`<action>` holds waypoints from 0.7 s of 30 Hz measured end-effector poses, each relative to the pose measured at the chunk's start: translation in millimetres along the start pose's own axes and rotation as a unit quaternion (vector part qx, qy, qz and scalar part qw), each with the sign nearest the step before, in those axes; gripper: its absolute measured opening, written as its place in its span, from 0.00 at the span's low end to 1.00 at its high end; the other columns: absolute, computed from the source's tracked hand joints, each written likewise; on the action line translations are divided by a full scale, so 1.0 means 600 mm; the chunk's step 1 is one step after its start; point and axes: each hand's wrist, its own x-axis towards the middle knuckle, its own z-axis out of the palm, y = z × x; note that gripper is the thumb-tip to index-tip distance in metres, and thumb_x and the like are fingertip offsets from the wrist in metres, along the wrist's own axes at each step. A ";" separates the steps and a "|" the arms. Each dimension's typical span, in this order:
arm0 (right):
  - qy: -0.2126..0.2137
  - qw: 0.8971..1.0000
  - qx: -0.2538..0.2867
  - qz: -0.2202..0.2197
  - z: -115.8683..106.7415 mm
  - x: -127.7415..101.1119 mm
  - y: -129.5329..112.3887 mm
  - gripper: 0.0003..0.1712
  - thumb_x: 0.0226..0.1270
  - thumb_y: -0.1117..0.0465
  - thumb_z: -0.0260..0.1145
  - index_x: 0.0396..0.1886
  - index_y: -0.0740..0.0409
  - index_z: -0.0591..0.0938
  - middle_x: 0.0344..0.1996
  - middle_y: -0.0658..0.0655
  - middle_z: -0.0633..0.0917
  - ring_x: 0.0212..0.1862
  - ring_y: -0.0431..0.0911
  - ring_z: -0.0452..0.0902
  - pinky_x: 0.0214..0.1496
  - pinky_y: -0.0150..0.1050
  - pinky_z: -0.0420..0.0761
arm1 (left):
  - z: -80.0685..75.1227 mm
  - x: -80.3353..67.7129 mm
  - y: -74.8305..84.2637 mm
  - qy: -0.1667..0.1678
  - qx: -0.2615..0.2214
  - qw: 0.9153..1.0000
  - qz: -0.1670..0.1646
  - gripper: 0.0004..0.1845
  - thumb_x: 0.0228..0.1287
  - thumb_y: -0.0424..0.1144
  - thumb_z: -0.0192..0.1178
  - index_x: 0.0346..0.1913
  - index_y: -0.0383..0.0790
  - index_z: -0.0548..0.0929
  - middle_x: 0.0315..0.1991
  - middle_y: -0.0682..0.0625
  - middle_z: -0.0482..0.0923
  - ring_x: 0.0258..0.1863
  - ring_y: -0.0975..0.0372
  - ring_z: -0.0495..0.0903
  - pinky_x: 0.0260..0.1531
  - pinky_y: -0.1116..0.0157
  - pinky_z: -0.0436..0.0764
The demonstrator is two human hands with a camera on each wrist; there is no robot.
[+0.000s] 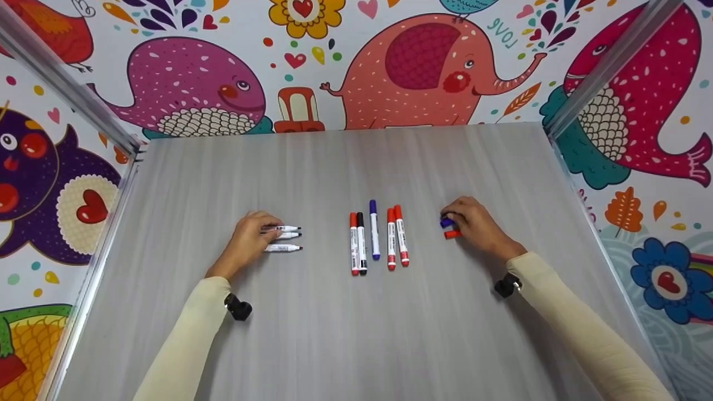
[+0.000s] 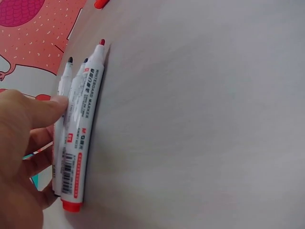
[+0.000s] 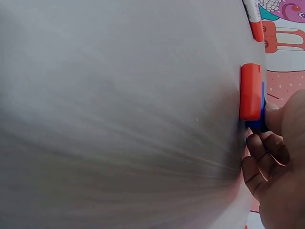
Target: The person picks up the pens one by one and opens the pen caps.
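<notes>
On the left of the table lie three uncapped whiteboard markers, two dark-tipped and one red-tipped marker (image 2: pixel 81 133). My left hand (image 1: pixel 252 236) grips the two dark-tipped markers (image 1: pixel 291 235) near their rear ends; its thumb lies across them in the left wrist view. The red-tipped one lies beside them, nearest me. At the right, my right hand (image 1: pixel 476 225) pinches a dark cap (image 1: pixel 444 215), mostly hidden by the fingers. Its thumb is against or very near a blue cap (image 3: pixel 257 121). A red cap (image 3: pixel 251 91) lies alongside the blue one.
Several capped markers lie in the middle of the grey table (image 1: pixel 334 334): red, black and a blue marker (image 1: pixel 374 231) set slightly farther back. Cartoon-printed walls (image 1: pixel 312 61) and metal posts (image 1: pixel 613 72) border the table on three sides.
</notes>
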 end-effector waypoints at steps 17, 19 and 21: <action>-0.009 1.000 0.011 0.020 -0.001 0.000 -0.003 0.13 0.83 0.75 0.60 0.53 0.67 0.91 0.50 0.64 0.87 0.57 0.60 0.78 0.64 0.57 0.77 | -0.008 -0.006 0.008 -0.001 0.014 1.000 -0.006 0.11 0.74 0.29 0.69 0.53 0.27 0.91 0.53 0.37 0.87 0.57 0.43 0.79 0.60 0.42 0.75; -0.008 1.000 0.011 0.021 -0.001 0.000 -0.003 0.13 0.84 0.75 0.60 0.53 0.68 0.90 0.50 0.64 0.87 0.57 0.60 0.78 0.64 0.57 0.78 | -0.010 -0.009 0.011 0.000 0.012 1.000 -0.019 0.12 0.75 0.29 0.68 0.57 0.27 0.90 0.56 0.36 0.86 0.60 0.43 0.78 0.63 0.42 0.75; -0.008 1.000 0.012 0.024 -0.001 0.001 -0.003 0.13 0.83 0.75 0.60 0.53 0.68 0.90 0.50 0.64 0.86 0.57 0.60 0.78 0.64 0.58 0.78 | -0.011 -0.012 0.011 0.003 0.008 1.000 -0.026 0.14 0.76 0.29 0.67 0.59 0.26 0.88 0.58 0.36 0.86 0.62 0.43 0.77 0.65 0.42 0.75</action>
